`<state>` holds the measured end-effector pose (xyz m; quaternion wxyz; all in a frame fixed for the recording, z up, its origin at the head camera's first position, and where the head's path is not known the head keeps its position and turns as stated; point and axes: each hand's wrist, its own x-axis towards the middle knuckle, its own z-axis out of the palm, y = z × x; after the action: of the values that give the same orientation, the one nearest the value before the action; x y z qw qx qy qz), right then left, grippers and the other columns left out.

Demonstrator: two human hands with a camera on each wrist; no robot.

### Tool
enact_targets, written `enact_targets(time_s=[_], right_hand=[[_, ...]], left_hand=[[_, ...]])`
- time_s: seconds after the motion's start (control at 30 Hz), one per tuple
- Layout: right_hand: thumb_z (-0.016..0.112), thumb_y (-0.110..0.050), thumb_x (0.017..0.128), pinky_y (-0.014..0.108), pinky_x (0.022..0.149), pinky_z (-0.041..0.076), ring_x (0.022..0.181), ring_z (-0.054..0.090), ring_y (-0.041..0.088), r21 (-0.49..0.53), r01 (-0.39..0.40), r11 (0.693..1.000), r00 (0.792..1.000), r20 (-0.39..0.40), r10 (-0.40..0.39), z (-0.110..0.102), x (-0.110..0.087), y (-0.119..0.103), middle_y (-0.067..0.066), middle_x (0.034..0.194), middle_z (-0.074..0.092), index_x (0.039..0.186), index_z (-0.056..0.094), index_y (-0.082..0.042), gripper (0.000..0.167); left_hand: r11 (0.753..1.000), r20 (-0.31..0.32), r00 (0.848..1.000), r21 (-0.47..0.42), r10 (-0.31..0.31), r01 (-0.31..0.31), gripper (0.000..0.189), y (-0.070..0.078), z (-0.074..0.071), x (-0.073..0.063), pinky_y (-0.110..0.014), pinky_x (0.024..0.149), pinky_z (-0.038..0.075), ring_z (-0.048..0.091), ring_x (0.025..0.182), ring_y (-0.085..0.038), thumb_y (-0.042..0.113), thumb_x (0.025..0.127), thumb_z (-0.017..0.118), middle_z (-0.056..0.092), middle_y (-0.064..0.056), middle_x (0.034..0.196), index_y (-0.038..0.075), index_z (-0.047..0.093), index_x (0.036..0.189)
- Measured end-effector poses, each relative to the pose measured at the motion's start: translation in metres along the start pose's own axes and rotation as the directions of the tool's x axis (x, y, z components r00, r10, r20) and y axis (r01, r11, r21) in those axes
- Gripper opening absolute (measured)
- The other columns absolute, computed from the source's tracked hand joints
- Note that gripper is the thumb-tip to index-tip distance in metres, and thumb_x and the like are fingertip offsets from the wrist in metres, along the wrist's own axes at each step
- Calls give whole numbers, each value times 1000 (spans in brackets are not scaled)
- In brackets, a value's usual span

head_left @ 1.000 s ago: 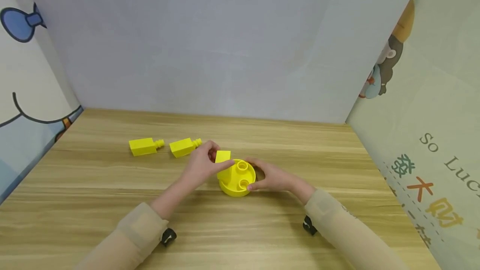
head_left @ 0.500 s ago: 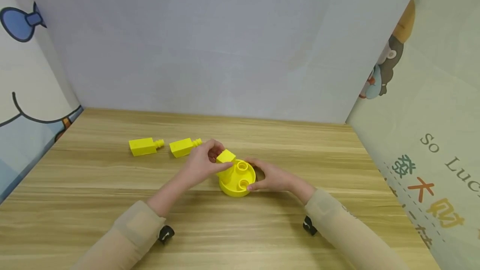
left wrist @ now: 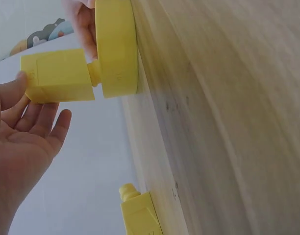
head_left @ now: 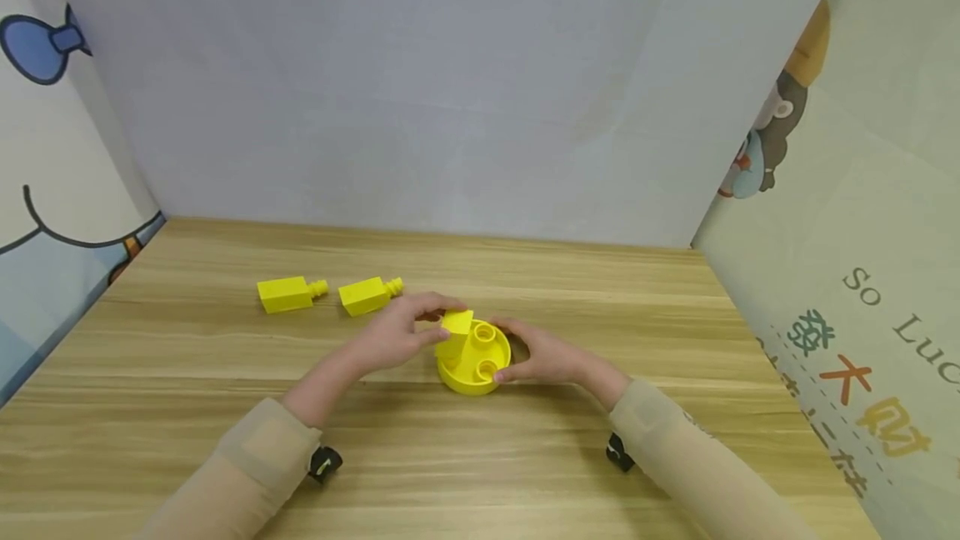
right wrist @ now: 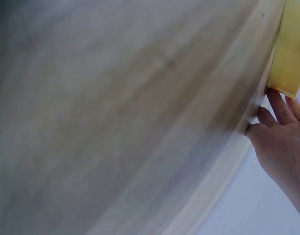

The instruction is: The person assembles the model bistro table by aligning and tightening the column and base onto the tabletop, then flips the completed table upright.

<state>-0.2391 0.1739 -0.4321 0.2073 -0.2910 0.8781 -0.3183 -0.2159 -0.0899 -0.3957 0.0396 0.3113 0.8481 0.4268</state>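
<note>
A yellow block with a threaded neck (left wrist: 94,73) stands upright at the left side of a round yellow base (head_left: 469,387), neck downward. Part of the thread shows between block and base in the left wrist view. My left hand (head_left: 390,338) pinches the upper end of this block (head_left: 457,323) between thumb and fingers. From the other side my right hand (head_left: 551,355) grips the base, its thumb by the near socket and its fingers round the far rim. Two raised round sockets (head_left: 485,333) show inside the base. The right wrist view catches just the base's side (right wrist: 289,49) above the fingers.
Two more yellow blocks with threaded necks lie on their sides left of the base, one nearer (head_left: 365,296) and one farther left (head_left: 286,294). The wooden tabletop (head_left: 480,465) meets a grey-white back panel (head_left: 450,107). Printed panels stand at both sides.
The upright block has turned about its own length, and my left fingers have shifted round its top. My left forearm has drifted slightly left. The right hand and base have stayed in place.
</note>
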Motion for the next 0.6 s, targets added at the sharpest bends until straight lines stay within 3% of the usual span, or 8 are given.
enact_targets(time_s=[0.07,0.17,0.23,0.3,0.4,0.47,0.6], right_hand=[[75,-39,79,47,114,20,136,33,24,5,2,1000,1000,0,-2,0,0,0,5,147,37,147,31,-15,84],[75,-38,80,47,114,21,136,33,24,3,12,1000,1000,-4,-12,0,0,1,6,148,37,147,31,-14,84],[75,-38,80,47,114,21,136,33,25,-4,15,1000,1000,-9,-16,-1,0,1,6,148,37,147,31,-14,84],[74,-39,80,47,113,22,136,33,24,-14,17,1000,1000,-9,-17,-1,0,2,6,148,36,147,30,-15,84],[74,-40,80,47,113,23,136,33,24,-19,12,1000,1000,-8,-12,-1,0,2,5,149,36,147,30,-16,84],[73,-41,80,47,113,24,136,33,23,-18,8,1000,1000,-5,-8,0,0,2,5,149,36,147,30,-17,84],[73,-42,80,47,113,24,136,32,23,-12,0,1000,1000,-4,0,0,0,3,4,149,35,147,29,-18,84]], left_hand=[[1000,-12,1000,3,-22,22,41,1,2,0,-45,99,44,53,118,-26,16,90,65,57,-6,131,10,56,129],[995,-82,992,17,-98,100,52,6,8,1,-43,94,47,54,114,-25,32,84,71,57,-6,128,10,54,128],[984,-150,973,14,-176,180,61,11,14,4,-39,87,49,55,107,-24,43,78,75,58,-7,119,10,53,124],[966,-224,943,20,-245,256,67,16,20,7,-35,80,50,55,96,-23,50,71,78,58,-8,108,9,53,117],[943,-288,908,45,-303,329,70,21,27,11,-31,71,47,52,84,-22,54,67,79,56,-9,97,6,52,111],[938,-306,902,71,-304,340,70,23,30,13,-30,67,44,50,79,-21,52,67,80,55,-11,94,4,51,109],[946,-310,911,86,-274,314,61,23,33,14,-28,62,40,45,73,-19,47,69,81,52,-10,86,5,50,100]])
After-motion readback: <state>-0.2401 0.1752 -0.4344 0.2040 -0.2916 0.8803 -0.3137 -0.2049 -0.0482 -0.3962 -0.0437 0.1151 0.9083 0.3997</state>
